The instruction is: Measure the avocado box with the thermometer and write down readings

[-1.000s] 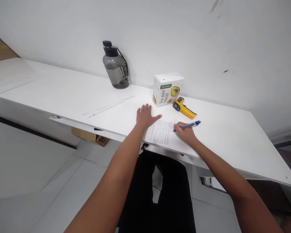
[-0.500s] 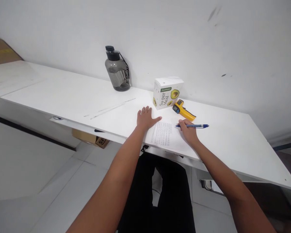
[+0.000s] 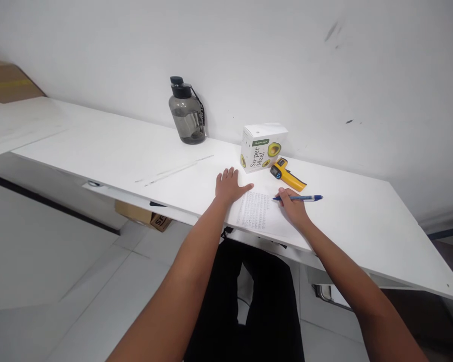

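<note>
I have the right hand (image 3: 293, 208) pinched around the blue pen (image 3: 307, 198), long axis 3-to-9 o'clock, tip facing the lettering (image 3: 253, 211) on the paper sheet (image 3: 275, 221), left hand (image 3: 228, 187) spread at its 10 o'clock.

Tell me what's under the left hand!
Paper with writing shows beside the left hand, and white table around it. The hand hides what's directly beneath, perhaps a paper corner.

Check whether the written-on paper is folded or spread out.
Spread out: the paper lies flat on the table, its rows of writing showing near the left hand.
</note>
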{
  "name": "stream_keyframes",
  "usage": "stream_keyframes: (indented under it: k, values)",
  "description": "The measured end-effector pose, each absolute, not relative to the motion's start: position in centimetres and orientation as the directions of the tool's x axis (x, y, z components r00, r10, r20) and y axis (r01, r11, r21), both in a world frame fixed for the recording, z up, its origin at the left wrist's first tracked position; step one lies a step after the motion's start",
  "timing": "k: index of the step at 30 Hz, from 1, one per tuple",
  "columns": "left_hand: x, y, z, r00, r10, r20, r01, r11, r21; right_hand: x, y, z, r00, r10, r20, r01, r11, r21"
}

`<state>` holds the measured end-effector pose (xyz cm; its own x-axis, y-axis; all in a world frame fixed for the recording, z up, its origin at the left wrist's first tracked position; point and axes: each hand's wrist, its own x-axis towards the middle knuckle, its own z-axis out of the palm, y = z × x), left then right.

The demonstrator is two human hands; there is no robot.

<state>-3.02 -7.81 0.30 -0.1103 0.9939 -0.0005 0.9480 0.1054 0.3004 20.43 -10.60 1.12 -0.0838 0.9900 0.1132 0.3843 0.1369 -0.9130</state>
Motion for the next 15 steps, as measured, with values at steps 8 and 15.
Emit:
stream_keyframes:
  k: [8,15]
  values:
    - [-3.1,-7.9,0.4,-0.115,0.993,-0.009,0.948,0.112,0.298,20.6,-10.0,0.2,-0.113,0.986,0.119,0.369,0.153,-0.917]
    - [-3.3,-7.7,0.0,-0.117,0.993,0.018,0.950,0.106,0.293,20.4,-10.0,0.0,-0.112,0.987,0.114,0.337,0.146,-0.930]
